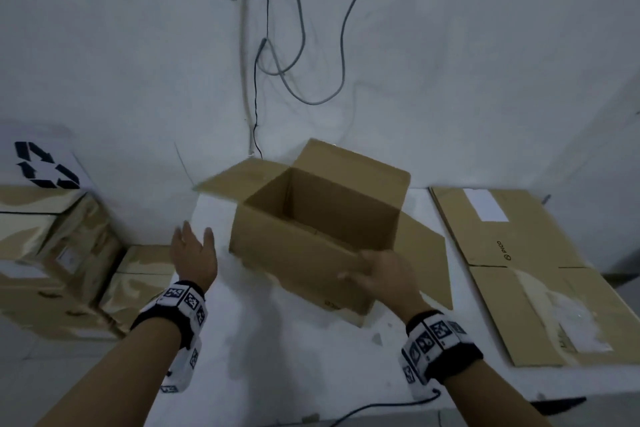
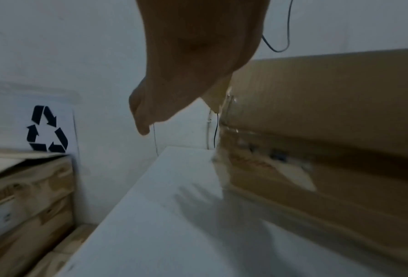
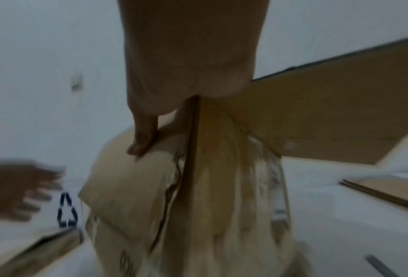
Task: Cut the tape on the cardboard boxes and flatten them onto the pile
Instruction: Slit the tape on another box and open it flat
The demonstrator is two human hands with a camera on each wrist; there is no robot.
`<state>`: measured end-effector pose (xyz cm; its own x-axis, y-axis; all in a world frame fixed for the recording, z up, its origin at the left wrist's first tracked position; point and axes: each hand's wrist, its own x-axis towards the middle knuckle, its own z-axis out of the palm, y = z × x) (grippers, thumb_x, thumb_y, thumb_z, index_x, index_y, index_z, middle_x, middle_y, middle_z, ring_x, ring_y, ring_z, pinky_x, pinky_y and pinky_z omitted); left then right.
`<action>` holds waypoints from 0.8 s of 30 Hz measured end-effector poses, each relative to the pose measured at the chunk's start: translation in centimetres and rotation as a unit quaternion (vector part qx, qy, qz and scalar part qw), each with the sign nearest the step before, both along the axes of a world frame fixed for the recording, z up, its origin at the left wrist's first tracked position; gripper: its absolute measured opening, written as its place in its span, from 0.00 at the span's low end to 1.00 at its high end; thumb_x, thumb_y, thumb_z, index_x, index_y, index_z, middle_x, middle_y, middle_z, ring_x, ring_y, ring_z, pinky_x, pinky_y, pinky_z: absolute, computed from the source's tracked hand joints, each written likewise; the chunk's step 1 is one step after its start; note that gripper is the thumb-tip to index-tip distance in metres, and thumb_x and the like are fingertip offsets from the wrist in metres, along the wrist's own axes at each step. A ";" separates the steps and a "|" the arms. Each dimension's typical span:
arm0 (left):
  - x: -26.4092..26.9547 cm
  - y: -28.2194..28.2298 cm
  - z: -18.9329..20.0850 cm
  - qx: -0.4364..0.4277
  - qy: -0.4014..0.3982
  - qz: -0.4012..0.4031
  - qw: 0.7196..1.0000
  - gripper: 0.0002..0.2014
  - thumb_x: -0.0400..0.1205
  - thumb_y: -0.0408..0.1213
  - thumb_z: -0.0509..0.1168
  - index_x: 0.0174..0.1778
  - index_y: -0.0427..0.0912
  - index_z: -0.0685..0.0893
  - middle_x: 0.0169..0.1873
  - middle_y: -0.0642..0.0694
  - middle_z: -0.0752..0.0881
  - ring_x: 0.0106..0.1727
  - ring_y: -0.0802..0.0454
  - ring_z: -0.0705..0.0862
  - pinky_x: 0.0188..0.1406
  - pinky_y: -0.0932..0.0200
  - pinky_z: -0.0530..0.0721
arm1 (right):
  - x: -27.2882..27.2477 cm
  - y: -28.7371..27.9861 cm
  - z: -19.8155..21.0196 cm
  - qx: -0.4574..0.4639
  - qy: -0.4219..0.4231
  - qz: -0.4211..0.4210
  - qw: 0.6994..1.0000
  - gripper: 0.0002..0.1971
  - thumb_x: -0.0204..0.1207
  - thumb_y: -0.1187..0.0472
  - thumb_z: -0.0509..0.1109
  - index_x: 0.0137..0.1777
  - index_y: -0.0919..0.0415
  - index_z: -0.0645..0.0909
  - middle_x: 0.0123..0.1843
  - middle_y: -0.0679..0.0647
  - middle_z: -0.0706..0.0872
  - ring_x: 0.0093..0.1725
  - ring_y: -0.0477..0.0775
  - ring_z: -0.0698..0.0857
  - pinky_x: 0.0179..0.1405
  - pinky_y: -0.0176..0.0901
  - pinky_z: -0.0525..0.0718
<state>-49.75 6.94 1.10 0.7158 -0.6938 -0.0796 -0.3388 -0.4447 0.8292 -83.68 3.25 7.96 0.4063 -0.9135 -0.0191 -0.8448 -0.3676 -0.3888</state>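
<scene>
One box point(image 1: 311, 236) opened, tape cut; right hand point(image 1: 384, 279) clamped on near wall, left hand point(image 1: 194, 253) spread, empty; flattening next.

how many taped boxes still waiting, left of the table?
2 visible: a larger taped box at far left and a smaller taped box beside the table. More may be hidden out of frame.
</scene>
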 end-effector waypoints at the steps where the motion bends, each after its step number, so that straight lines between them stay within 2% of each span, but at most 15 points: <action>1: 0.0 0.2 0.1 0.038 0.040 0.024 0.998 0.34 0.87 0.52 0.53 0.82 0.32 0.57 0.81 0.29 0.58 0.81 0.33 0.57 0.80 0.42 0.55 | 0.8 -0.2 1.1 0.022 -0.040 -0.024 0.999 0.27 0.65 0.24 0.70 0.41 0.49 0.85 0.36 0.45 0.88 0.40 0.46 0.87 0.45 0.48 0.87; 4: -1.2 0.6 0.6 0.115 0.248 -0.032 0.961 0.51 0.74 0.77 0.49 0.84 0.43 0.54 0.83 0.37 0.55 0.81 0.35 0.58 0.78 0.37 0.60 | 3.3 -0.9 4.5 0.100 -0.172 -0.086 0.976 0.24 0.60 0.32 0.79 0.42 0.52 0.85 0.38 0.44 0.89 0.40 0.43 0.86 0.42 0.47 0.88; 6: -3.1 0.6 1.7 0.097 0.390 -0.055 0.914 0.49 0.74 0.77 0.42 0.84 0.45 0.58 0.78 0.38 0.67 0.76 0.36 0.68 0.70 0.39 0.70 | 4.3 -1.0 5.8 0.144 -0.227 -0.111 0.957 0.20 0.62 0.40 0.83 0.45 0.50 0.83 0.40 0.42 0.87 0.42 0.42 0.85 0.46 0.40 0.85; 7: -4.0 0.5 1.9 0.074 0.447 -0.055 0.890 0.50 0.74 0.77 0.41 0.80 0.40 0.66 0.65 0.35 0.80 0.64 0.36 0.78 0.59 0.42 0.77 | 4.4 -1.1 6.0 0.156 -0.247 -0.116 0.949 0.21 0.62 0.41 0.84 0.46 0.52 0.85 0.41 0.44 0.88 0.43 0.45 0.87 0.47 0.40 0.85; 8: -4.7 0.4 1.7 0.065 0.475 -0.054 0.876 0.51 0.73 0.78 0.40 0.70 0.35 0.76 0.45 0.37 0.85 0.46 0.39 0.82 0.46 0.48 0.79 | 4.4 -1.1 6.0 0.168 -0.272 -0.123 0.939 0.22 0.61 0.41 0.84 0.47 0.56 0.88 0.43 0.47 0.91 0.45 0.49 0.89 0.47 0.41 0.87; 9: -5.6 0.5 2.3 0.067 0.487 -0.038 0.870 0.48 0.74 0.78 0.40 0.54 0.34 0.81 0.30 0.40 0.82 0.33 0.43 0.79 0.37 0.53 0.77 | 4.2 -0.9 5.8 0.181 -0.299 -0.134 0.927 0.24 0.61 0.41 0.84 0.48 0.59 0.89 0.44 0.50 0.92 0.46 0.52 0.91 0.46 0.42 0.89; 10: -5.5 0.2 1.8 0.040 0.498 -0.028 0.866 0.43 0.76 0.76 0.43 0.44 0.36 0.80 0.25 0.42 0.79 0.28 0.46 0.77 0.34 0.54 0.77 | 3.9 -0.6 5.6 0.198 -0.326 -0.148 0.913 0.23 0.63 0.42 0.84 0.48 0.60 0.90 0.44 0.51 0.93 0.46 0.53 0.91 0.43 0.40 0.89; 12: -4.5 0.3 1.9 0.003 0.497 -0.016 0.867 0.34 0.77 0.70 0.56 0.51 0.37 0.80 0.40 0.40 0.85 0.39 0.43 0.84 0.42 0.50 0.82 | 3.3 -0.4 5.0 0.225 -0.345 -0.181 0.893 0.22 0.66 0.44 0.82 0.51 0.61 0.89 0.48 0.52 0.92 0.46 0.51 0.90 0.42 0.37 0.87; 14: -1.9 -0.4 -0.3 0.004 0.462 0.017 0.887 0.44 0.65 0.70 0.68 0.68 0.40 0.77 0.64 0.40 0.82 0.58 0.35 0.83 0.59 0.41 0.82 | 2.8 -0.2 4.1 0.246 -0.349 -0.212 0.879 0.21 0.68 0.44 0.81 0.51 0.60 0.87 0.49 0.50 0.90 0.47 0.48 0.87 0.40 0.37 0.84; 15: -0.8 -0.3 -0.6 -0.001 0.420 0.032 0.907 0.46 0.62 0.68 0.68 0.71 0.39 0.77 0.67 0.38 0.81 0.62 0.34 0.81 0.63 0.38 0.80 | 2.7 0.0 3.6 0.252 -0.353 -0.226 0.872 0.21 0.68 0.43 0.80 0.51 0.59 0.85 0.48 0.49 0.89 0.46 0.47 0.86 0.38 0.36 0.81; 17: 0.8 0.3 1.5 -0.056 0.365 0.040 0.928 0.35 0.74 0.59 0.64 0.68 0.34 0.80 0.61 0.35 0.84 0.60 0.34 0.82 0.64 0.42 0.80 | 2.8 0.3 2.7 0.249 -0.361 -0.252 0.863 0.21 0.69 0.43 0.80 0.51 0.58 0.85 0.47 0.49 0.88 0.45 0.46 0.85 0.36 0.36 0.80; 19: 0.7 1.0 6.0 -0.115 0.326 0.023 0.938 0.26 0.84 0.53 0.56 0.60 0.33 0.83 0.53 0.34 0.85 0.56 0.35 0.84 0.55 0.46 0.82 | 3.3 0.3 2.0 0.230 -0.359 -0.259 0.867 0.21 0.69 0.42 0.79 0.50 0.58 0.84 0.47 0.49 0.87 0.44 0.46 0.84 0.38 0.36 0.80; 22: -1.1 1.8 11.4 -0.224 0.402 -0.086 0.883 0.21 0.88 0.49 0.50 0.56 0.38 0.84 0.48 0.44 0.88 0.44 0.49 0.89 0.41 0.58 0.86 | 4.6 0.4 1.6 0.210 -0.373 -0.270 0.862 0.24 0.67 0.42 0.81 0.55 0.59 0.85 0.48 0.50 0.87 0.45 0.46 0.84 0.41 0.39 0.82; 23: -2.4 1.9 12.7 -0.233 0.388 -0.144 0.880 0.18 0.88 0.46 0.53 0.61 0.39 0.83 0.52 0.47 0.88 0.47 0.53 0.89 0.45 0.61 0.85 | 4.9 0.3 1.3 0.208 -0.380 -0.276 0.858 0.26 0.67 0.42 0.81 0.57 0.60 0.85 0.49 0.51 0.88 0.47 0.49 0.85 0.45 0.42 0.84; 24: -3.7 1.6 13.1 -0.214 0.331 -0.205 0.896 0.18 0.86 0.45 0.58 0.68 0.42 0.81 0.60 0.50 0.86 0.57 0.55 0.87 0.55 0.60 0.83 | 5.1 0.3 1.2 0.205 -0.381 -0.280 0.857 0.27 0.66 0.42 0.81 0.58 0.61 0.85 0.51 0.53 0.88 0.48 0.51 0.86 0.49 0.45 0.85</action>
